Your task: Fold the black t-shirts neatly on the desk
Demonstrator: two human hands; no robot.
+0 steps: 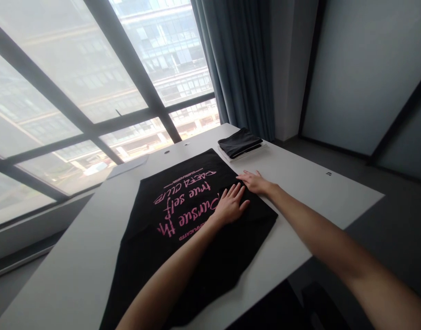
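- Black folded cloths (241,140) with a white layer beneath are stacked beyond the right hand (253,182), on the white table (320,192).
- The black cloth with pink lettering (183,220) is spread under both hands, its right edge touched by the right hand.
- The left hand (229,208) is laid flat, fingers spread; whether anything is pinched by the right cannot be told.
- White tabletop is seen extending rightward from the right hand.

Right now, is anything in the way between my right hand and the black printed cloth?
Nothing visible is. Your right hand is already at the edge of the black printed cloth, with your left hand on it. The folded stack lies beyond, not between.
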